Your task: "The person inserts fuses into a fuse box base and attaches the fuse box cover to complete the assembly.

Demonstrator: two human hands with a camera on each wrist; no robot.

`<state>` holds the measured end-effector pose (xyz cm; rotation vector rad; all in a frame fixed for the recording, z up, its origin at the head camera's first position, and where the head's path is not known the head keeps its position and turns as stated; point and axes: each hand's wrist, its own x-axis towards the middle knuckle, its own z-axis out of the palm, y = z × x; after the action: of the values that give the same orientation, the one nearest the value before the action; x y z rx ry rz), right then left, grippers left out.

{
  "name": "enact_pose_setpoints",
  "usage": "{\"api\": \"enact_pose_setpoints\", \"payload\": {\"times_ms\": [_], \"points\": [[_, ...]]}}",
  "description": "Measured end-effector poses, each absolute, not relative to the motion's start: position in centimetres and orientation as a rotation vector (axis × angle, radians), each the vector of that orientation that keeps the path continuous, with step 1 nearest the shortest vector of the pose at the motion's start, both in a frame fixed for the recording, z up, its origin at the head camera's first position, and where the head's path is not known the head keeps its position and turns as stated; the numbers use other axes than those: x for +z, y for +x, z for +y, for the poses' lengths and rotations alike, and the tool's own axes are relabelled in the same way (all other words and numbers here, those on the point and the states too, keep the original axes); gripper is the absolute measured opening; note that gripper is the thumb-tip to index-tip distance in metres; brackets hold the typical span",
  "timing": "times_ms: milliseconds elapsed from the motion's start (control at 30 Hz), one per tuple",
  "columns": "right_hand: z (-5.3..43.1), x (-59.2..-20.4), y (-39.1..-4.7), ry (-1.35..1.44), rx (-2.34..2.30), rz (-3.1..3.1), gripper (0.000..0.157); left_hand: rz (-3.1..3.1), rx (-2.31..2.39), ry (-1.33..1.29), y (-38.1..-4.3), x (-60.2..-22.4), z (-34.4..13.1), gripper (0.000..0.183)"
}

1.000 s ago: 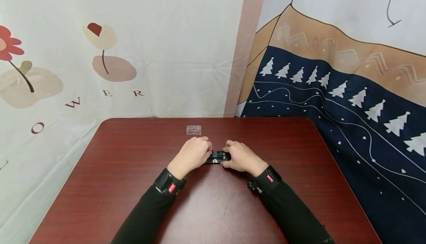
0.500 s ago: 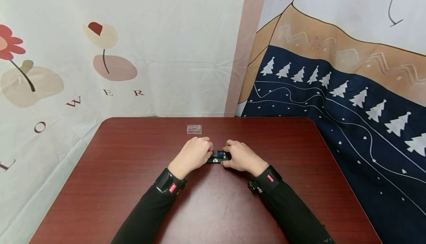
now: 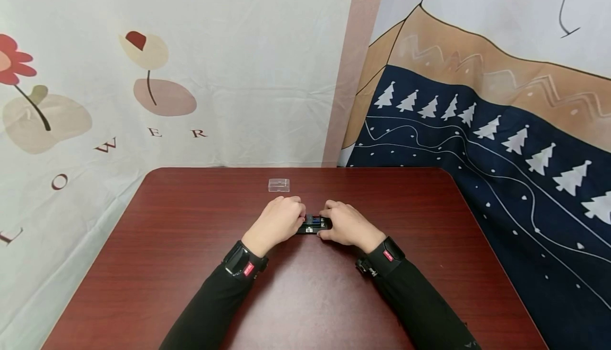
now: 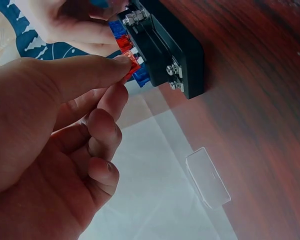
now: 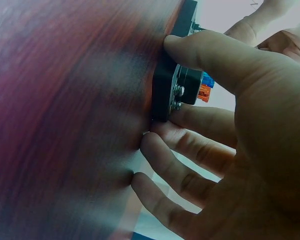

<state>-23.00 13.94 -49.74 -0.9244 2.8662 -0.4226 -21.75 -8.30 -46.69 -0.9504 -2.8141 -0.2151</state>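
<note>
A black fuse block (image 3: 310, 230) with metal screw terminals lies on the table between both hands. My right hand (image 3: 352, 226) grips its right end, thumb on the near side and fingers on the far side, as the block (image 5: 164, 90) shows in the right wrist view. My left hand (image 3: 278, 219) pinches a red blade fuse (image 4: 133, 65) between thumb and index finger at the block's top. Pale prongs show between that fuse and the block. Beside it sit a blue blade fuse (image 4: 141, 77) and other red and blue ones. The left fingers partly hide the pinched fuse.
A clear plastic cover (image 3: 279, 185) lies on the reddish-brown table (image 3: 167, 244), beyond the left hand near the back edge. Printed cloths (image 3: 262, 74) hang behind the table.
Both hands and the fuse block stay in nearly the same place. The head view has shifted very slightly.
</note>
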Motion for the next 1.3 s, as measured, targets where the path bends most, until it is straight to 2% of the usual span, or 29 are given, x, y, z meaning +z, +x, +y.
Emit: {"api": "enact_pose_setpoints", "payload": {"times_ms": [1300], "points": [[13.98,-49.68,-22.75,-0.936,-0.426,2.859,0.046,-2.823,-0.253,-0.947,-21.14,-46.46,-7.83,0.020]]}}
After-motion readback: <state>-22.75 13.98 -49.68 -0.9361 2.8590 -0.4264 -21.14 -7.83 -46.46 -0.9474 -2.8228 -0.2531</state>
